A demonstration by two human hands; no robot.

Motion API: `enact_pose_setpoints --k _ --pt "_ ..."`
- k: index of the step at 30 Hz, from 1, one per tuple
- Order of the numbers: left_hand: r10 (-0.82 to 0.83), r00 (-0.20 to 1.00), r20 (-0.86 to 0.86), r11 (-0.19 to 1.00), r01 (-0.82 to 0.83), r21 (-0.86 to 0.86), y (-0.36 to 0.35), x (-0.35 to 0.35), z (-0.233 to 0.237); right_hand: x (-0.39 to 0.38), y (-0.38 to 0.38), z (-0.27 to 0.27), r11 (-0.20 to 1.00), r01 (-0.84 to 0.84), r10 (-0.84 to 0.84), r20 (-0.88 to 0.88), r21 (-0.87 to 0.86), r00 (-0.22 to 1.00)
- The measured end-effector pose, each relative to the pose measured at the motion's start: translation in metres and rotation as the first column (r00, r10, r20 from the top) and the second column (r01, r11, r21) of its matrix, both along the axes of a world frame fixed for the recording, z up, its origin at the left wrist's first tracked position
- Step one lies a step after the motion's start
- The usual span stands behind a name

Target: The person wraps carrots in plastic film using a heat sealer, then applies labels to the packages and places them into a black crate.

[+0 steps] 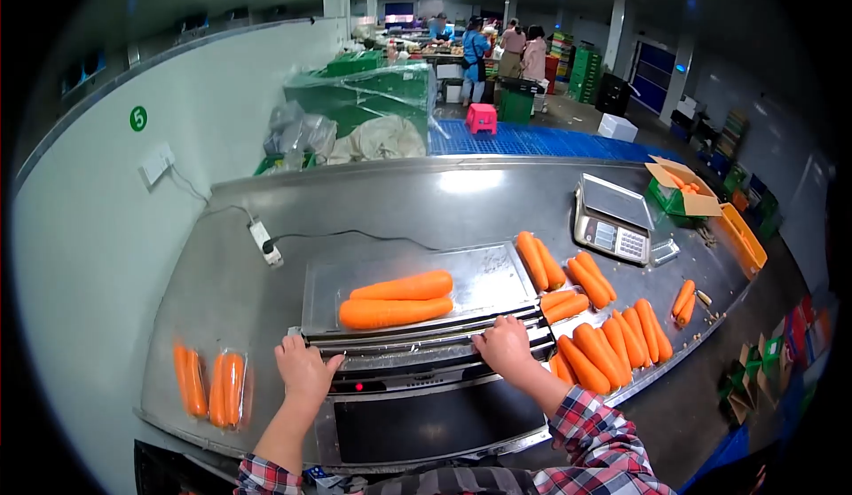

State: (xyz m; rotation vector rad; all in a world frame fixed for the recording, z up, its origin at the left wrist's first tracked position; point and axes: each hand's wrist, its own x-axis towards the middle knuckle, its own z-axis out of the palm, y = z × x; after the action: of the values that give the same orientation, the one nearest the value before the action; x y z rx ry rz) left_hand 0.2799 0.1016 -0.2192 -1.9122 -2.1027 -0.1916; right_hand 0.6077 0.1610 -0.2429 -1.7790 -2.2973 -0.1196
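Observation:
A wrapping machine (408, 380) with a dark front plate and metal bars stands in front of me. My left hand (304, 369) rests at the left end of its bars, thumb spread away from the fingers. Toward the right end, my right hand (506, 346) has its fingers bent over the bar; whether thin film lies in them I cannot make out. Two carrots (398, 300) lie side by side on a clear tray atop the machine's flat plate (493, 273), just beyond my hands.
Wrapped carrots (228, 388) lie at the left. Several carrots (612, 344) are grouped at the right, near a weighing scale (614, 218). A power strip (265, 243) with a cable sits back left. A carton (683, 184) with carrots stands far right. People work in the background.

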Motion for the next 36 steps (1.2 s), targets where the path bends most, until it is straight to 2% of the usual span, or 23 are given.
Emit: enact_pose_setpoints --k 2,6,8,9,10,12,14,16,17,18,20,21,22,24,25,26,27,30,32,33,34,35,36 --pt "0.021 1.0 0.01 0.998 -0.021 -0.059 0.005 0.001 -0.003 -0.002 0.004 -0.002 0.999 0.0 0.0 0.016 -0.04 1.0" --pt "-0.067 0.992 0.104 0.998 0.068 -0.003 0.023 -0.017 -0.047 -0.006 0.017 -0.013 0.995 -0.086 0.076 -0.195 -0.044 0.978" --pt "-0.152 0.923 0.354 0.988 0.131 0.081 0.04 -0.03 -0.063 -0.007 0.028 -0.018 0.987 -0.155 0.16 -0.351 0.043 0.922" --pt "0.03 0.666 0.746 0.994 0.056 -0.09 0.043 -0.031 -0.048 -0.004 0.03 -0.009 0.982 -0.145 0.079 -0.43 -0.123 0.899" --pt "0.097 0.371 0.924 0.99 0.055 -0.126 0.035 -0.031 -0.024 0.0 0.031 0.006 0.948 -0.146 -0.013 -0.494 -0.282 0.869" --pt "0.071 -0.114 0.991 0.985 0.163 -0.052 0.025 -0.051 -0.016 0.021 0.011 0.044 0.835 -0.259 -0.1 -0.596 -0.485 0.797" --pt "0.047 -0.204 0.978 0.981 0.193 -0.007 -0.001 -0.047 0.018 0.04 -0.014 0.059 0.72 -0.403 -0.165 -0.703 -0.565 0.692" --pt "0.092 -0.234 0.968 0.977 0.209 -0.043 -0.014 -0.053 0.028 0.048 -0.028 0.065 0.638 -0.545 -0.277 -0.822 -0.544 0.497" --pt "0.114 -0.245 0.963 0.973 0.221 -0.059 -0.016 -0.051 0.035 0.054 -0.031 0.079 0.611 -0.555 -0.33 -0.819 -0.565 0.47" --pt "0.102 -0.124 0.987 0.974 0.216 -0.074 -0.013 -0.052 0.043 0.048 -0.032 0.101 0.617 -0.504 -0.382 -0.79 -0.604 0.479" --pt "0.081 0.121 0.989 0.975 0.197 -0.104 -0.002 -0.052 0.053 0.051 -0.008 0.09 0.627 -0.571 -0.391 -0.848 -0.529 0.357" --pt "-0.381 0.532 0.756 0.913 0.343 0.22 0.014 -0.067 0.035 0.048 0.006 0.083 0.726 -0.486 -0.254 -0.846 -0.487 0.468" --pt "-0.32 0.453 0.832 0.926 0.337 0.172 0.022 -0.061 0.039 0.047 0.021 0.069 0.852 -0.371 -0.056 -0.769 -0.369 0.637" --pt "-0.176 0.276 0.945 0.939 0.334 0.077 0.04 -0.041 0.051 0.033 0.037 0.06 0.873 -0.404 0.018 -0.81 -0.273 0.587" --pt "-0.127 0.085 0.988 0.904 0.421 0.08 0.054 -0.044 0.027 0.024 0.043 0.046 0.821 -0.488 -0.013 -0.864 -0.296 0.504" --pt "-0.124 0.085 0.989 0.914 0.397 0.08 0.061 -0.047 0.017 0.014 0.046 0.036 0.765 -0.57 -0.045 -0.908 -0.3 0.417" --pt "-0.123 0.085 0.989 0.925 0.372 0.083 0.068 -0.046 0.017 0.004 0.045 0.036 0.643 -0.692 -0.212 -0.945 -0.327 0.249" --pt "-0.201 0.044 0.979 0.949 0.257 0.184 0.082 -0.05 0.026 0.018 0.065 0.034 0.83 -0.503 -0.081 -0.945 -0.24 0.316" --pt "-0.234 0.063 0.97 0.959 0.177 0.22 0.081 -0.05 0.028 0.037 0.064 0.056 0.908 -0.38 -0.093 -0.971 -0.174 0.221" --pt "-0.228 0.112 0.967 0.968 0.132 0.213 0.079 -0.055 0.027 0.035 0.059 0.057 0.931 -0.324 -0.07 -0.954 -0.166 0.29" --pt "-0.186 0.054 0.981 0.968 0.182 0.173 0.079 -0.058 0.021 0.03 0.057 0.057 0.95 -0.277 -0.036 -0.933 -0.143 0.357" --pt "-0.149 -0.005 0.989 0.963 0.228 0.146 0.078 -0.056 0.015 0.022 0.052 0.068 0.941 -0.243 -0.058 -0.822 -0.234 0.566" --pt "-0.105 0.144 0.984 0.952 0.3 0.058 0.069 -0.056 0.011 0.015 0.045 0.074 0.934 -0.199 -0.054 -0.664 -0.298 0.746"
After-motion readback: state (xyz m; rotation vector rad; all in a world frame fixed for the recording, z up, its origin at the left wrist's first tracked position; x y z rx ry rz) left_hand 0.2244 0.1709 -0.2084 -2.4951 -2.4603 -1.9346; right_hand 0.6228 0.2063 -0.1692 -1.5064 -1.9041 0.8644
